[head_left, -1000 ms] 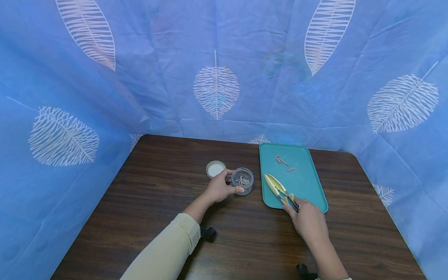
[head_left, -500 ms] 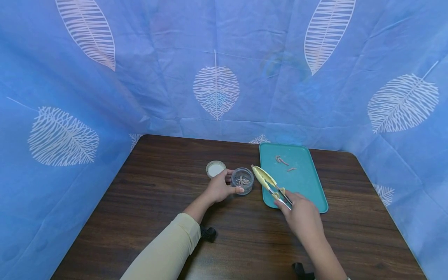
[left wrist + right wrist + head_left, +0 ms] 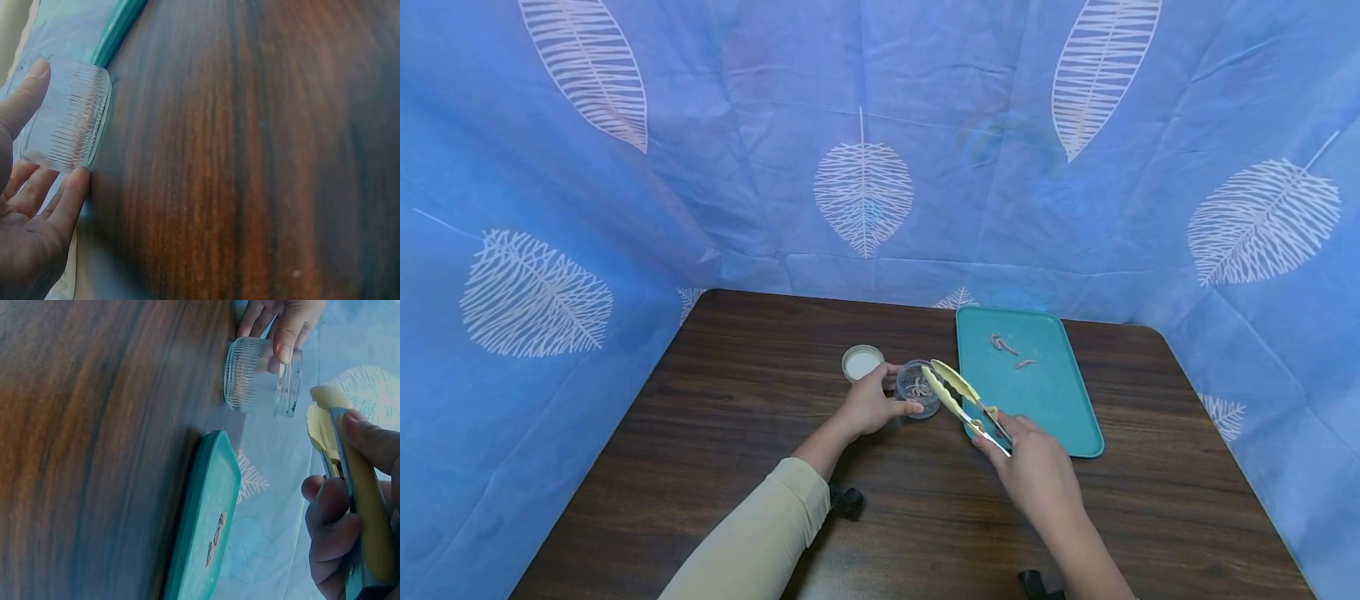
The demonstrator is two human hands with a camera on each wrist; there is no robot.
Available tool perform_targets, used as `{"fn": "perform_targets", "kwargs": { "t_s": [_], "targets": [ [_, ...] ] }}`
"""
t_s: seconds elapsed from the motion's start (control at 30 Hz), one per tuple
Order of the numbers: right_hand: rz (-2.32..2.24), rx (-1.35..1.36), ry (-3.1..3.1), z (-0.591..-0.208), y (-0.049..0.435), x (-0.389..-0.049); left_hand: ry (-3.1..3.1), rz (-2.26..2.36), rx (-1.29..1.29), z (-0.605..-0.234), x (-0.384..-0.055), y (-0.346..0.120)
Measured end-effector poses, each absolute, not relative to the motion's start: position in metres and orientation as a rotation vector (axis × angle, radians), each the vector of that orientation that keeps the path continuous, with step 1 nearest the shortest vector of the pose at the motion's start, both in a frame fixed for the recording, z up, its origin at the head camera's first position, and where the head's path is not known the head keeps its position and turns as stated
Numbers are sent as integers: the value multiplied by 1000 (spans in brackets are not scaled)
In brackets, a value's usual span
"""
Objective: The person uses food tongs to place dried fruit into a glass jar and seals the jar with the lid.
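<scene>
My left hand holds a small clear glass jar on the table, thumb on one side and fingers on the other. Thin pinkish worm-like strands lie in the jar, which has no lid on. In my right hand I grip yellow-tipped metal tongs, their arms spread apart. The tong tips overlap the jar's right rim in the head view; in the right wrist view they stand beyond its mouth. Nothing shows between the tips. More worm-like strands lie on the teal tray.
A round lid with a white inside lies just behind my left hand. The tray sits to the right of the jar on the dark wooden table. Blue cloth with white leaf prints hangs round the table.
The tongs have moved left from over the tray to the jar's rim, and their arms have spread. A small pinkish bit at the tips half a second ago no longer shows there. Left hand stays.
</scene>
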State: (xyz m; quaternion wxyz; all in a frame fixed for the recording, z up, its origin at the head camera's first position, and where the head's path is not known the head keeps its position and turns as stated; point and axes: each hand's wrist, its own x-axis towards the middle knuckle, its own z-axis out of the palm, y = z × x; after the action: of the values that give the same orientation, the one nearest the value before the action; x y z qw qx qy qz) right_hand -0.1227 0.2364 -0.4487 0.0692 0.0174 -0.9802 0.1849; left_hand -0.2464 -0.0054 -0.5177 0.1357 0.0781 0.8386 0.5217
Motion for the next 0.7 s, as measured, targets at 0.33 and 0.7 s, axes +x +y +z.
{"fn": "perform_targets", "kwargs": {
  "t_s": [0.33,0.7],
  "targets": [
    [566,-22,-2975,-447,239,-123,2434,1502,226,-518,-247,-5],
    [559,-101,-2952,-447,258,-128,2433,1498,229,-518,-247,-6]
  ]
}}
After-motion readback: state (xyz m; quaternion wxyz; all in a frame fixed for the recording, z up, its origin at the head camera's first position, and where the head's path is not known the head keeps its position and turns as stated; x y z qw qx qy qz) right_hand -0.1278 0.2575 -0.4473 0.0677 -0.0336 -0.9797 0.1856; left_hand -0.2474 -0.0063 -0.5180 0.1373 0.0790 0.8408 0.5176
